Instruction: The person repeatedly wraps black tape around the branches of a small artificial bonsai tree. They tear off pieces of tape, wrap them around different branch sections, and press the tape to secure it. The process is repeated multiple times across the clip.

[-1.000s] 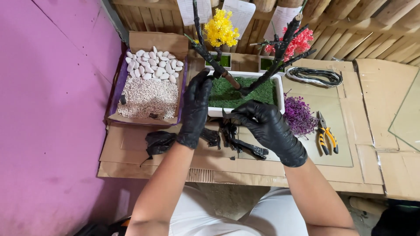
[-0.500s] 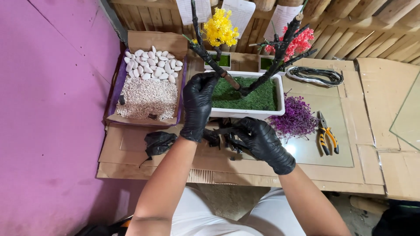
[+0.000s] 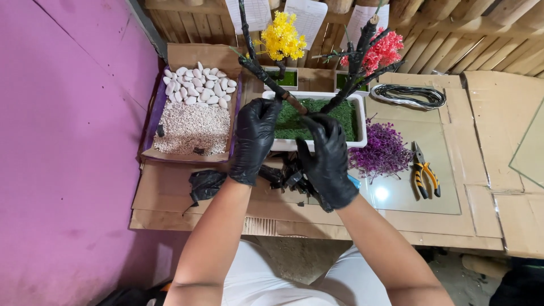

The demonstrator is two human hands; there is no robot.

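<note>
Black-gloved, the left hand [image 3: 255, 136] and right hand [image 3: 327, 156] both curl closed around the dark wrapped branch [image 3: 272, 85] where it rises from the mossy white planter [image 3: 317, 119]. Wrapping or seating it seems underway; steady pressure comes next, likely.

Bright, even daylight fills the scene, and colours are vivid. A small white glare spot sits on the glass sheet [image 3: 396, 192] on the surface. Shadows are soft and short. Focus is sharp throughout, with mild wide-angle bending at the edges.
</note>
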